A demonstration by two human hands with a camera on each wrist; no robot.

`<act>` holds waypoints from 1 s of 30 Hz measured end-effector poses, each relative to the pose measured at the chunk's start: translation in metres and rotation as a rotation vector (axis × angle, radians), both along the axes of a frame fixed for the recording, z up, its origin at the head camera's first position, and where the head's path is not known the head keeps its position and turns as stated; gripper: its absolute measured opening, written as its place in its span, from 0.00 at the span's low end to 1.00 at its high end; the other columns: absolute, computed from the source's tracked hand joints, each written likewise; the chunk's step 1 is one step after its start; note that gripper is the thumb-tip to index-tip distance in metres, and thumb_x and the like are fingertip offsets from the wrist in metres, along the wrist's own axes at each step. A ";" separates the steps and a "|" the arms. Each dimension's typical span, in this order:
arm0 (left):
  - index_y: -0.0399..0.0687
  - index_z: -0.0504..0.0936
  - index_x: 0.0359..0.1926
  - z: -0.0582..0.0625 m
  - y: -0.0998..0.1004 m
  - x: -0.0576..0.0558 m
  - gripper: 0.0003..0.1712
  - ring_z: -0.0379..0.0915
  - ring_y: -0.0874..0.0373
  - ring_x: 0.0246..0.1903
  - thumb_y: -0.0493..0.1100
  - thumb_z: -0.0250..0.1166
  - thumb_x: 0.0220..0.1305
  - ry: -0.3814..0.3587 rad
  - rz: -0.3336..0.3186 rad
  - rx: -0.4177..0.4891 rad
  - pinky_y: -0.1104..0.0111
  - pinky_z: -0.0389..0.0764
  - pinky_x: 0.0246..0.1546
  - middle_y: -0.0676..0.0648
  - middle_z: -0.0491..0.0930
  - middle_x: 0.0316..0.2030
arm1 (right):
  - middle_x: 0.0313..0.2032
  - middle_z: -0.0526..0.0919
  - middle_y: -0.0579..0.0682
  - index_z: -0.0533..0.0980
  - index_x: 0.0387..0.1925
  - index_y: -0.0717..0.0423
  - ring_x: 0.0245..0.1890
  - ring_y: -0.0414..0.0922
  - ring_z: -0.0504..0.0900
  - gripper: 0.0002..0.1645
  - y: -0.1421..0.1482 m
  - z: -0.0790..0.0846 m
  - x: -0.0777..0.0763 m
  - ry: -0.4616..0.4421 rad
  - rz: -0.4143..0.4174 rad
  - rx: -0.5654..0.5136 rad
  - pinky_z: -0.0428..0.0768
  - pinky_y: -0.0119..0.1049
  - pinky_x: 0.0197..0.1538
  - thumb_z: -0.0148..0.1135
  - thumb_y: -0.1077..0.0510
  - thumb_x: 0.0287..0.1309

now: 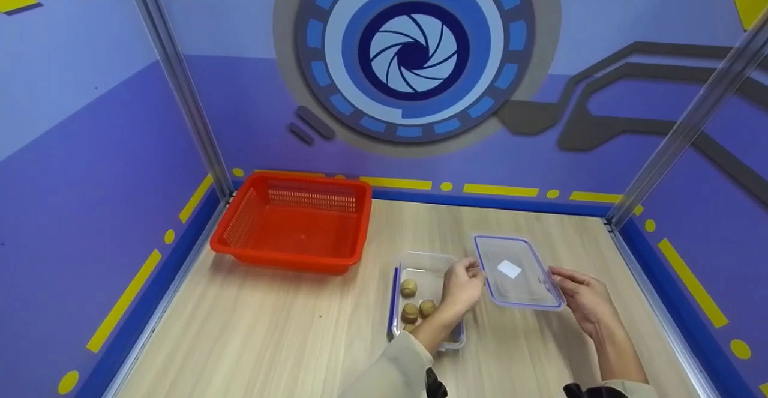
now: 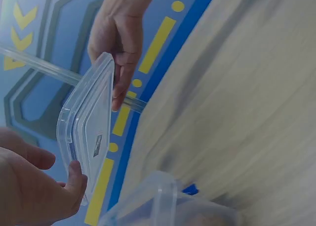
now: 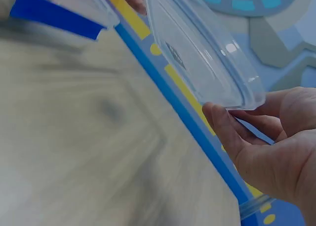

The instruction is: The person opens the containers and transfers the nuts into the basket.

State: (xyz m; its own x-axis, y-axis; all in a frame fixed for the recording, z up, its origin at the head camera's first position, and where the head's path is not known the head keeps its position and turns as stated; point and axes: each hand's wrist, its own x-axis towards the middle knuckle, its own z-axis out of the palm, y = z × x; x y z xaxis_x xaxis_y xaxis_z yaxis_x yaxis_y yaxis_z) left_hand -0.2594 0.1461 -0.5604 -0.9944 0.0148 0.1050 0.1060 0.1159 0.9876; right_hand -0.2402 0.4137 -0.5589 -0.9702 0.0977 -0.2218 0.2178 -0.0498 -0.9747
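Observation:
A clear plastic lid (image 1: 519, 287) with a blue-purple seal and a small white label is raised above the table, right of the food container. My left hand (image 1: 463, 287) pinches its left edge, reaching over the container. At the opposite edge, my right hand (image 1: 591, 305) grips the lid between thumb and fingers, as the right wrist view shows at the corner (image 3: 249, 100). The uncovered clear container (image 1: 427, 256) stands on the table, with a blue side flap (image 1: 393, 296) hanging down. Several round brown, walnut-like things (image 1: 408, 288) lie inside; my left forearm hides part of the contents.
A red plastic basket (image 1: 288, 260) with slotted sides sits at the back left of the wooden table (image 1: 270, 326). Printed purple panels and metal corner posts (image 1: 180, 80) enclose the table at the back and sides.

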 end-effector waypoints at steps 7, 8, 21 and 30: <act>0.34 0.84 0.57 -0.014 0.023 0.010 0.21 0.82 0.59 0.41 0.29 0.70 0.62 0.053 0.039 -0.268 0.69 0.83 0.49 0.47 0.84 0.41 | 0.52 0.86 0.43 0.75 0.66 0.70 0.51 0.36 0.84 0.24 0.019 -0.014 -0.001 -0.033 0.039 0.073 0.82 0.29 0.54 0.63 0.63 0.74; 0.34 0.84 0.58 -0.016 0.027 0.012 0.22 0.81 0.60 0.41 0.29 0.70 0.62 0.059 0.046 -0.292 0.69 0.82 0.49 0.48 0.83 0.40 | 0.51 0.86 0.43 0.77 0.65 0.70 0.51 0.36 0.84 0.23 0.022 -0.016 -0.001 -0.048 0.035 0.075 0.83 0.29 0.54 0.63 0.63 0.74; 0.36 0.86 0.50 -0.063 0.059 0.023 0.20 0.81 0.57 0.40 0.24 0.68 0.54 0.121 0.144 -0.388 0.66 0.83 0.49 0.49 0.83 0.37 | 0.46 0.88 0.50 0.73 0.64 0.79 0.42 0.37 0.82 0.24 0.035 -0.050 -0.001 -0.126 -0.001 0.313 0.83 0.30 0.43 0.60 0.67 0.73; 0.36 0.85 0.49 -0.081 0.065 0.031 0.25 0.83 0.50 0.45 0.20 0.65 0.47 0.101 0.169 -0.361 0.62 0.83 0.53 0.44 0.85 0.41 | 0.39 0.87 0.52 0.75 0.56 0.83 0.36 0.41 0.83 0.19 0.035 -0.060 -0.002 -0.122 0.011 0.409 0.84 0.33 0.38 0.58 0.71 0.69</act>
